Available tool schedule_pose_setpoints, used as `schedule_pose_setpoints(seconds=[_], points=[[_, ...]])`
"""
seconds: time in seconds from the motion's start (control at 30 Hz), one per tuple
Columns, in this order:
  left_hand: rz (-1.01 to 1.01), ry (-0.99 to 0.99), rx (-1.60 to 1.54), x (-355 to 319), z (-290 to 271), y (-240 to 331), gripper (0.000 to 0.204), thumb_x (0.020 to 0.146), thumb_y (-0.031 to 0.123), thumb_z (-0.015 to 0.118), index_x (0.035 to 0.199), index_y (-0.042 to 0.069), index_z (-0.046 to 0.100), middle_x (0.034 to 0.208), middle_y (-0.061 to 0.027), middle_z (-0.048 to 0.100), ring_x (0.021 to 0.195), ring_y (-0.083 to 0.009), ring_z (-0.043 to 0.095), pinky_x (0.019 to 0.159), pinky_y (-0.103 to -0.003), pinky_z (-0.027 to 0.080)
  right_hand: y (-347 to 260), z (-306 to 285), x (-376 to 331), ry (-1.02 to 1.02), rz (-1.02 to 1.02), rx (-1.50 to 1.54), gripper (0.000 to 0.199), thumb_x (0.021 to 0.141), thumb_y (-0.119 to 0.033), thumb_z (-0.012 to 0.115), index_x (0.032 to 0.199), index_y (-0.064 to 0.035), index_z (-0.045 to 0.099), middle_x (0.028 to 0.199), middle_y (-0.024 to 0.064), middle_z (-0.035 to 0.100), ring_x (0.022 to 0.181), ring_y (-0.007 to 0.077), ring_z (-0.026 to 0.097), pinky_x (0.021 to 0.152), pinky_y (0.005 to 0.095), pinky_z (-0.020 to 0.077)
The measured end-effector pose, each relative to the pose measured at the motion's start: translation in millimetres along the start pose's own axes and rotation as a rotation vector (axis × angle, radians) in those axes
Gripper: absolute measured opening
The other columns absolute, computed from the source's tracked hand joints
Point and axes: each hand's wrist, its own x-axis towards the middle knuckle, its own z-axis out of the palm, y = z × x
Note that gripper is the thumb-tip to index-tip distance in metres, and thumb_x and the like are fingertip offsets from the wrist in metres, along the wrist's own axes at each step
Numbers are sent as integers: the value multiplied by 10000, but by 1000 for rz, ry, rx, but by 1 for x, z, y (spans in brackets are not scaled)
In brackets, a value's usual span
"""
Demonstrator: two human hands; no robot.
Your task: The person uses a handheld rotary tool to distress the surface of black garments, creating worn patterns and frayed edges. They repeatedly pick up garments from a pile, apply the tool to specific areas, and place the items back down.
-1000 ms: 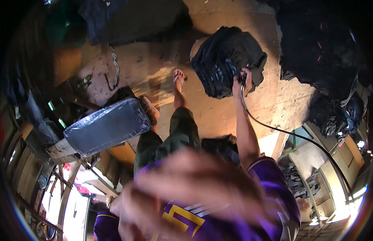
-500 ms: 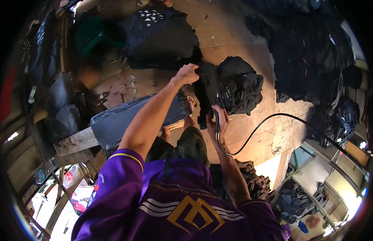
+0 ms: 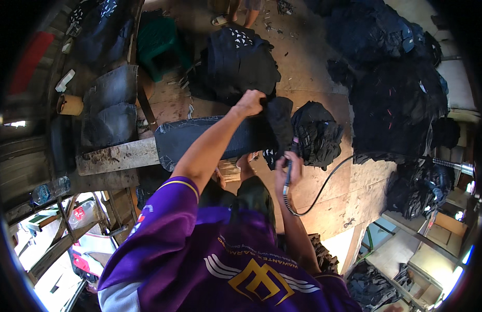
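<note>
My left hand (image 3: 250, 103) is closed on the edge of a black garment (image 3: 279, 120), with the arm stretched forward over a padded board. The garment hangs down at the board's right end, and a small patterned part shows at its lower edge. In my right hand (image 3: 293, 169) is a slim, pen-like rotary tool (image 3: 287, 179), its pinkish tip pointing away from me and close to the garment. A black flexible shaft loops from the tool's rear to the right. The dark padded board (image 3: 181, 136) lies left of the garment, partly covered by my left arm.
A crumpled black garment pile (image 3: 318, 135) lies just right of the held one. Larger dark heaps (image 3: 397, 99) fill the right side. A dark stack (image 3: 235, 65) and a green plastic stool (image 3: 160, 44) stand ahead. Another person's legs (image 3: 246, 13) show at the top.
The view has turned, so the surroundings sit differently in the picture. My left hand keeps its hold on the garment, which now lies closer to the board's end. The tool stays in my right hand.
</note>
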Motion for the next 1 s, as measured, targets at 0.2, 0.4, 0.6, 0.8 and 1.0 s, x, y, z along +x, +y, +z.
schedule_pose_setpoints(seconds=[0.2,0.4,0.6,0.8,1.0], points=[[276,-139,202,26,3,-24,460,716,-89,659,1141,22,797,1106,-255,779,1077,-442,743,1002,-454,582,3,-6,-17,-35,-13,-27,361,859,157,697,1185,1,704,1023,143,705,902,255,697,827,377,589],[4,54,183,-123,-146,-74,445,671,-97,625,1085,-12,765,1050,-244,775,1051,-431,737,955,-475,558,-129,46,-35,-301,-127,449,312,827,120,780,1098,-33,759,955,118,720,861,297,705,788,374,580],[-244,826,349,-271,-175,-103,548,796,-58,686,1329,70,697,1277,-199,714,1191,-420,645,1039,-472,495,-108,69,7,-321,-162,305,388,939,-22,806,1298,-64,665,1074,164,713,1024,349,720,923,424,573],[-538,766,30,-317,-117,10,1179,793,493,957,1574,-140,341,1393,-305,524,1332,-453,512,1176,-514,397,-53,138,46,-552,-262,226,556,870,-176,906,1349,-67,646,1466,224,650,1368,419,621,1145,454,508],[-865,328,-255,-305,-144,-7,1247,706,318,1019,1606,-137,285,1286,-343,694,1285,-423,655,1121,-481,493,-74,140,47,-589,-137,188,671,848,-316,935,1384,-59,624,1481,251,629,1422,445,570,1207,505,453]])
